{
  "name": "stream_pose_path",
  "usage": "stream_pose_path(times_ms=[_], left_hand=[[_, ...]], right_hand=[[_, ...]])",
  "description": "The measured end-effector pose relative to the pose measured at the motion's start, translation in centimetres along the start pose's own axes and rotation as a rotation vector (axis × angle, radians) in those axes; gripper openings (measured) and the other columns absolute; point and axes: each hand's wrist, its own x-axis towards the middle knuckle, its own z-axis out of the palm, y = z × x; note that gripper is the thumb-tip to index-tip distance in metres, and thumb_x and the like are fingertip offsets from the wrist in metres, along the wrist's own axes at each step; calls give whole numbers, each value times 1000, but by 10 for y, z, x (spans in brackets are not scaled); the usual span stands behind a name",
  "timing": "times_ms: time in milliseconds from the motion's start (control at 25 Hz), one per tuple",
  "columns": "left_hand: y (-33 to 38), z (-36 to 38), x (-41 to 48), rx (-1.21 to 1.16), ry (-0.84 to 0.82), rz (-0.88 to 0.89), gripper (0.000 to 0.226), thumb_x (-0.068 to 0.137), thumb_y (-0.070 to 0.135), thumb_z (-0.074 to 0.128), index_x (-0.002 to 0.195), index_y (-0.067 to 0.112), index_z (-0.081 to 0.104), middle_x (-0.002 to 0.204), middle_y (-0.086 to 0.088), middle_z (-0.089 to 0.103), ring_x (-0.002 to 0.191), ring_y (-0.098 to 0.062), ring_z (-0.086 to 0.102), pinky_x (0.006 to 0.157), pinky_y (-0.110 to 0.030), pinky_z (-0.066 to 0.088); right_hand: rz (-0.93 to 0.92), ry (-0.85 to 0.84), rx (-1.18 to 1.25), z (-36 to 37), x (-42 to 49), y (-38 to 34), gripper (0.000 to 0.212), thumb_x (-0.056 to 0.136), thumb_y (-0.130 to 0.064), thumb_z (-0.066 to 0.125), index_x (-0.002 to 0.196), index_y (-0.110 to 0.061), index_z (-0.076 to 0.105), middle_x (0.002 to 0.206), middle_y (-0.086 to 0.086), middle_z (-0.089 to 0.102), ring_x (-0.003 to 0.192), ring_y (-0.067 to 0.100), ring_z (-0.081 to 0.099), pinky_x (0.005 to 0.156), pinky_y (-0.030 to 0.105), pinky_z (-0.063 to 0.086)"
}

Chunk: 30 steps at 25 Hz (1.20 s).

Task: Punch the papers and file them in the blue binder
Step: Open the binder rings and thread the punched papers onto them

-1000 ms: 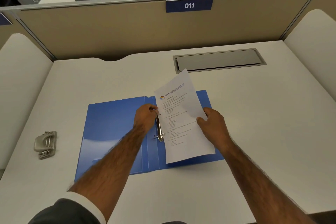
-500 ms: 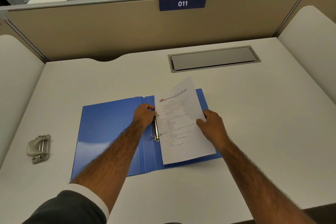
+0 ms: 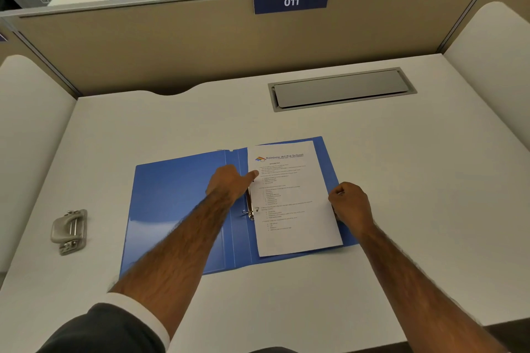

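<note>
Left hand: the left hand (image 3: 229,182) reaches across the binder's spine, fingers curled, with one fingertip (image 3: 255,174) pressed on the left margin of the paper beside the upper end of the ring mechanism. It pinches nothing.
Right hand: the right hand (image 3: 348,203) rests at the right edge of the paper, fingers curled inward in a loose fist. Whether it pinches the sheet edge or only presses on it cannot be told.
Paper: the paper (image 3: 295,198) is a printed white sheet or thin stack lying flat on the right half of the binder, left margin at the rings. Whether the holes sit over the prongs is hidden.
Ring mechanism: the ring mechanism (image 3: 250,205) is metal and runs along the spine, partly covered by the left hand. Its open or closed position is not readable.
Binder: the blue binder (image 3: 177,203) lies open and flat on the desk, near centre.
Punch: the hole punch (image 3: 69,231) stands on the desk, well apart to the left.
Desk: the desk (image 3: 430,180) is white, with a grey cable hatch (image 3: 341,89) at the far side.
Handling, paper: judged light, limp and easily creased or torn at the holes. Hold at the outer edge and steady the punched margin near the rings.
Handling, binder: judged stiff, with smooth covers. It may slide on the desk if pushed sideways.
</note>
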Motion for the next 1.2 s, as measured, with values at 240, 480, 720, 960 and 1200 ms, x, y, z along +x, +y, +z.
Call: stream_pose_path(times_ms=[240, 480, 720, 960, 1200], left_hand=[[2, 0, -1, 69, -13, -9, 59, 82, 72, 57, 72, 14, 50, 65, 1, 51, 60, -14, 51, 54, -27, 41], [2, -1, -3, 115, -4, 19, 60, 80, 74, 57, 80, 14, 56, 80, -3, 61, 75, -21, 61, 61, -30, 45], [-1, 0, 0, 86, -16, -2, 58, 79, 75, 58, 69, 18, 49, 70, 1, 56, 68, -16, 57, 61, -30, 45], [0, -3, -2, 37, -18, -14, 53, 82, 68, 61, 68, 19, 47, 67, 2, 53, 60, -12, 50, 56, -27, 39], [-3, 1, 4, 81, -6, -1, 49, 83, 64, 61, 80, 16, 52, 93, -7, 68, 80, -21, 63, 78, -39, 55]], right_hand=[[-235, 141, -329, 28, -51, -33, 33, 97, -44, 44, 97, -14, 58, 95, 5, 65, 86, 26, 64, 71, 33, 47], [-399, -114, -579, 107, -91, -93, 64, 88, -70, 43, 113, -14, 59, 106, 8, 66, 97, 26, 62, 79, 38, 46], [-341, -176, -582, 120, -83, -112, 49, 97, -56, 41, 106, -15, 66, 95, 3, 71, 84, 22, 67, 72, 33, 46], [-340, -189, -593, 116, -84, -119, 41, 99, -47, 44, 113, -14, 65, 104, 5, 71, 91, 24, 68, 78, 35, 52], [-346, -263, -660, 120, -83, -118, 30, 103, -31, 46, 117, -11, 64, 113, 8, 70, 100, 26, 67, 86, 36, 52]])
